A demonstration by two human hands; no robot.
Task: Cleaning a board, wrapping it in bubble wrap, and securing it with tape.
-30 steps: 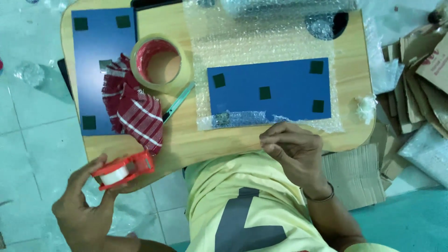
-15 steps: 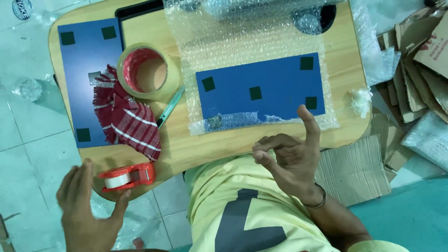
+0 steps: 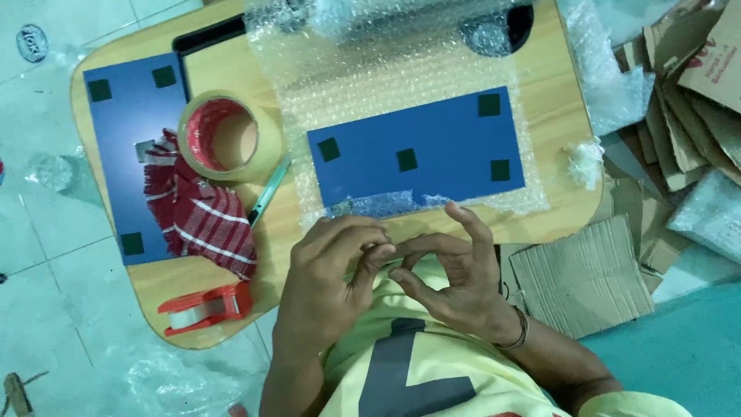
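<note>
— Where are the hands seen?

— The left hand (image 3: pixel 328 274) and the right hand (image 3: pixel 448 270) are brought together just below the table's near edge, above a yellow shirt (image 3: pixel 409 371). Their fingertips are touching. The left fingers are curled inward; the right thumb and forefinger are pinched toward the left fingertips, while the other right fingers are spread. Whether anything is gripped between them cannot be told; whatever it is would be too small to be made out.

— What is nearest to them?

— A blue panel (image 3: pixel 417 150) with small dark squares is laid on bubble wrap (image 3: pixel 370 69), just beyond the fingertips. The wrap's near edge is folded over the panel's lower rim. A roll of wrap (image 3: pixel 401 11) is seen at the table's far edge.

— And further out?

— On the wooden table (image 3: pixel 552 85), a tape roll (image 3: pixel 224 139) is set to the left of the wrap, with a cutter (image 3: pixel 268 191) lying just beside it. A red striped cloth (image 3: pixel 197 212) is draped partly over a second blue panel (image 3: pixel 131 147) at the left end. A red tape dispenser (image 3: pixel 204 307) is placed at the near left corner, apart from both hands. Cardboard (image 3: pixel 587 274) is piled on the floor to the right.
</note>
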